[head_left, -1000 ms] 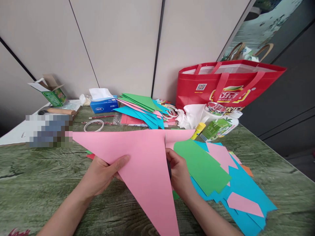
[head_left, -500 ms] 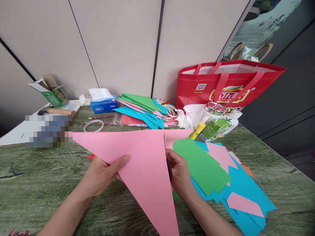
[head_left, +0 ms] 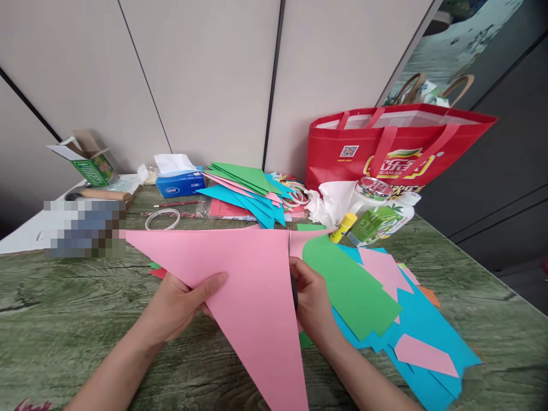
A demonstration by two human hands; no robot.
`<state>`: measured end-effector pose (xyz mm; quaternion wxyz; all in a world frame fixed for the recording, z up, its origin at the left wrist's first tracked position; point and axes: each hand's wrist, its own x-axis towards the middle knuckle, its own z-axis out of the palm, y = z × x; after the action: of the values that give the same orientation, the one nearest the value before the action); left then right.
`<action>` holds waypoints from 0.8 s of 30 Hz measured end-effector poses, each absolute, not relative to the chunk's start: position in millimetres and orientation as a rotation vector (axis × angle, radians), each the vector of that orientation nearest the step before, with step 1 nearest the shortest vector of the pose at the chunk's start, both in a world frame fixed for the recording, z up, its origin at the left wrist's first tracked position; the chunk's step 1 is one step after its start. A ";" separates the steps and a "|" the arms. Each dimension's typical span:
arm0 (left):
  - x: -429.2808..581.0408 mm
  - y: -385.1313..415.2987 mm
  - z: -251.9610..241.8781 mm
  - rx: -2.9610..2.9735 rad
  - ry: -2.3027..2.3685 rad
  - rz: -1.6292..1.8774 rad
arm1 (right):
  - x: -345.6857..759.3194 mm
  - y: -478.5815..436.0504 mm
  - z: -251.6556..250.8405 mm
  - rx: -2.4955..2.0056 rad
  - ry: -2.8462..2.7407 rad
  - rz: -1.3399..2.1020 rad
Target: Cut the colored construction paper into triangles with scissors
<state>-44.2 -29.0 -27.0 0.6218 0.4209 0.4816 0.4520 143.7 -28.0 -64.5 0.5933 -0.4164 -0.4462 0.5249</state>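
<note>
A large pink paper sheet is held up in front of me, its lower corner running off the bottom of the view. My left hand pinches its left slanting edge, thumb on top. My right hand is closed around black-handled scissors, mostly hidden behind the paper. Their blade shows as a thin strip at the sheet's top edge, where a pink flap bends off to the right. Green paper lies just beyond my right hand.
Blue paper pieces spread at right. A yellow glue stick, green carton and red bag stand behind. At the back are stacked coloured triangles, a blue tissue box and a white tape ring.
The scissor blade at the sheet's top edge has shifted slightly right, and the pink flap there has dipped, showing more green paper behind. My left hand has barely moved.
</note>
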 end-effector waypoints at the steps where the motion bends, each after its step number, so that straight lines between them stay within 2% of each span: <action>1: -44.8 -28.9 -27.9 0.969 1.107 1.035 | 143.7 -28.0 -63.9 -0.969 -1.035 1.222; 24: -46.9 -27.4 -31.9 1.010 1.073 1.032 | 143.7 -27.5 -61.2 -1.004 -1.061 1.163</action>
<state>-46.9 -27.4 -31.9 0.6220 0.4396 0.4671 0.4491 143.7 -27.5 -61.2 0.5950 -0.4321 -0.4569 0.5005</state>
